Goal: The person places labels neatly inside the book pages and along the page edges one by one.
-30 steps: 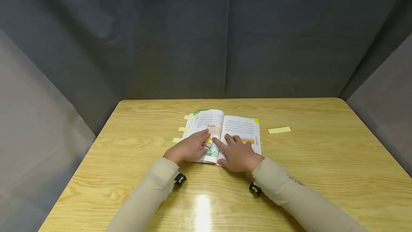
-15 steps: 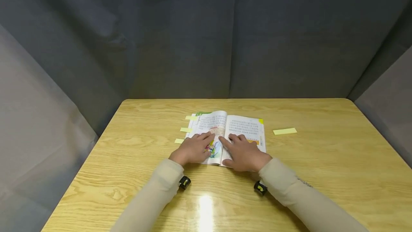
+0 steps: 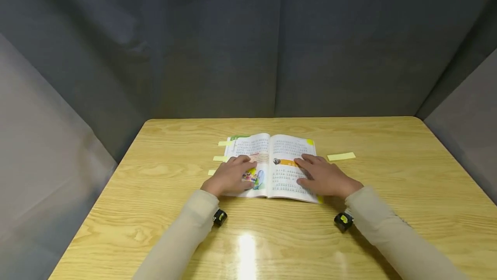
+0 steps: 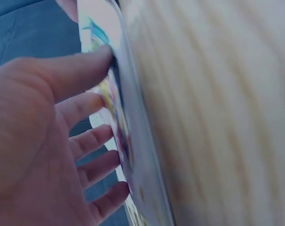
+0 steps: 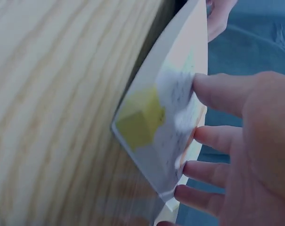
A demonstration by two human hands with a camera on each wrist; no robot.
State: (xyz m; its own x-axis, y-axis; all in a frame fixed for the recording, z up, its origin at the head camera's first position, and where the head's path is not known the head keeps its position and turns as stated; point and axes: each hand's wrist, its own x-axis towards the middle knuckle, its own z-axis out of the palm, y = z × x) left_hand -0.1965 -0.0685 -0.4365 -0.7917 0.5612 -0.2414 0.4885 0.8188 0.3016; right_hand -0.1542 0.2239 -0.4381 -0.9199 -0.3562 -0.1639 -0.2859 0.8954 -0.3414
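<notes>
An open book [image 3: 287, 185] lies on the wooden table, its pages printed with rows of text, an orange banner and a coloured picture. My left hand [image 3: 230, 177] rests on the left page, fingers spread beside the picture. On the right page lies my right hand [image 3: 326, 175], its fingertips over the orange banner. The left wrist view has the left thumb and fingertips touching the page [image 4: 147, 174]. In the right wrist view, the right fingertips touch the page near its outer edge, and a yellow corner patch [image 5: 140, 120] shows.
Yellow sticky strips [image 3: 220, 158] stick out from the book's left edge. Another yellow strip [image 3: 341, 156] lies on the table [image 3: 388, 176] just right of the book. A dark curtain [image 3: 217, 55] hangs behind the table.
My right hand has slid from the book's centre fold out to the right side of the right page, uncovering the lower text. The left hand stays on the left page.
</notes>
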